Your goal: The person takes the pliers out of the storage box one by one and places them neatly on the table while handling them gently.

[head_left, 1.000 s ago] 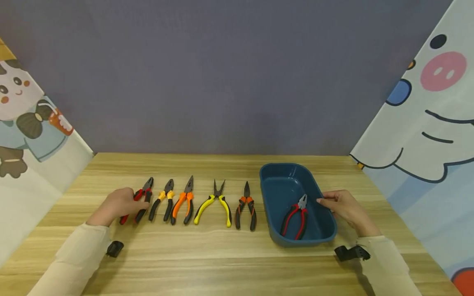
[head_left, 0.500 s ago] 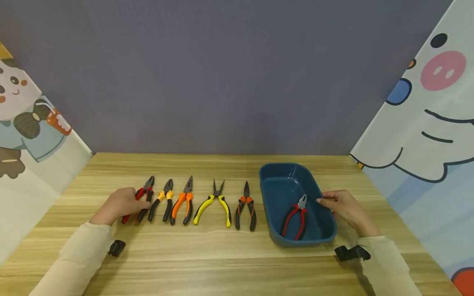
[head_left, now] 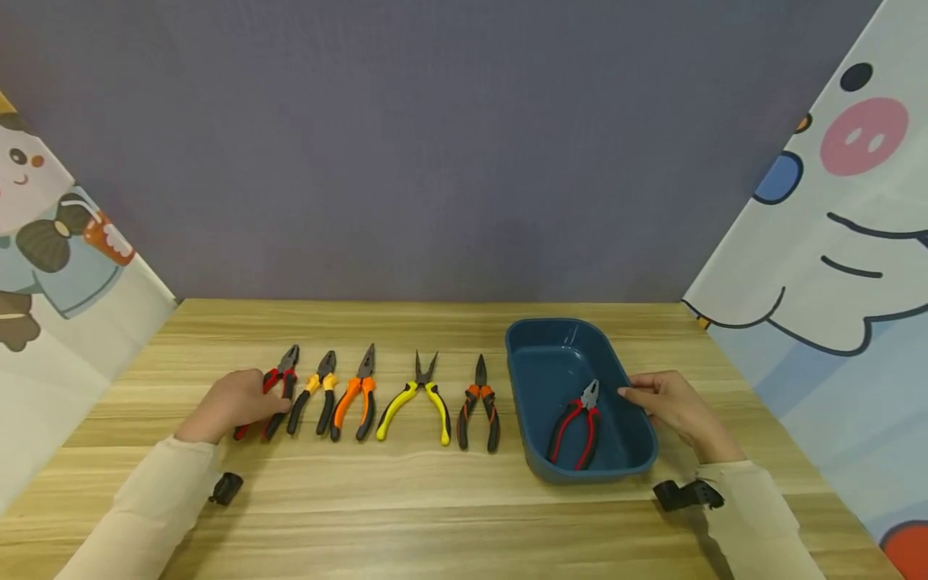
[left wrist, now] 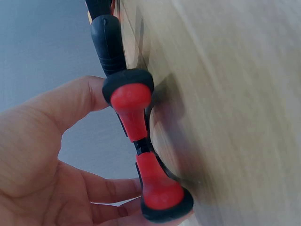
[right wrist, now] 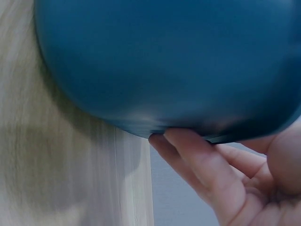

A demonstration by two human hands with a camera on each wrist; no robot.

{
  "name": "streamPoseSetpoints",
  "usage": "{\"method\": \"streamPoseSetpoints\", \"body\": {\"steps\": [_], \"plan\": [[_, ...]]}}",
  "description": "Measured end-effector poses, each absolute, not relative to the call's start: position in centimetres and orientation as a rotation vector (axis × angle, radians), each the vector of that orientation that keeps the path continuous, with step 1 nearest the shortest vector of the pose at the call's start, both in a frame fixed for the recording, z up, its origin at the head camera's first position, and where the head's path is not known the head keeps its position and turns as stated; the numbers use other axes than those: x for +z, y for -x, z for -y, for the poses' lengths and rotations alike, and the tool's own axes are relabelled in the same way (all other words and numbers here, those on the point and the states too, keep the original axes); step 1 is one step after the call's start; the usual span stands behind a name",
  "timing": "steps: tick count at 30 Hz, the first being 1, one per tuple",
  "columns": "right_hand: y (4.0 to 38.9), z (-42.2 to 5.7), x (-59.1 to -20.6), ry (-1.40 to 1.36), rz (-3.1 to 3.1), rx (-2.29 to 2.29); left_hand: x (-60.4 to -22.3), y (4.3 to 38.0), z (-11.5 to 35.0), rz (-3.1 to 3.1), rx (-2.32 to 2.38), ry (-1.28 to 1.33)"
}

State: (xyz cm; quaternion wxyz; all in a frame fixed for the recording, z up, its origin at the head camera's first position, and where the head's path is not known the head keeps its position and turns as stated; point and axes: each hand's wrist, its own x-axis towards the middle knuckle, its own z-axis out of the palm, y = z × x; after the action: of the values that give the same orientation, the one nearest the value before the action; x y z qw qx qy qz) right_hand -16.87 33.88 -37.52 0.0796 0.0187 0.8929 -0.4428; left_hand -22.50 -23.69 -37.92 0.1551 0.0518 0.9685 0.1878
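At the left end of a row of pliers, my left hand [head_left: 235, 403] grips the handles of red-and-black pliers [head_left: 286, 366], whose dark jaws point away from me. Up close in the left wrist view, the thumb presses one red handle end [left wrist: 130, 96] and the fingers lie against the other [left wrist: 162, 193]. My right hand [head_left: 677, 411] pinches the right rim of a blue plastic basin [head_left: 544, 358], thumb inside. In the right wrist view its fingers [right wrist: 202, 153] touch the basin's outer wall. Red-and-black combination pliers [head_left: 576, 427] lie inside the basin.
To the right of the held pliers lie yellow-and-black pliers [head_left: 326, 366], orange-and-black pliers [head_left: 348, 403], spread yellow needle-nose pliers [head_left: 433, 395] and dark orange-and-black pliers [head_left: 478, 395]. A grey panel [head_left: 435, 161] stands behind the wooden table [head_left: 406, 515]. Cartoon-printed walls flank it.
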Motion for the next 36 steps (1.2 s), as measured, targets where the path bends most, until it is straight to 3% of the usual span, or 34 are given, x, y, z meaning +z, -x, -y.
{"method": "streamPoseSetpoints", "body": {"steps": [36], "plan": [[16.84, -33.89, -37.45, 0.008, -2.615, -1.431, -37.58, 22.34, 24.33, -2.795, 0.573, -0.127]]}}
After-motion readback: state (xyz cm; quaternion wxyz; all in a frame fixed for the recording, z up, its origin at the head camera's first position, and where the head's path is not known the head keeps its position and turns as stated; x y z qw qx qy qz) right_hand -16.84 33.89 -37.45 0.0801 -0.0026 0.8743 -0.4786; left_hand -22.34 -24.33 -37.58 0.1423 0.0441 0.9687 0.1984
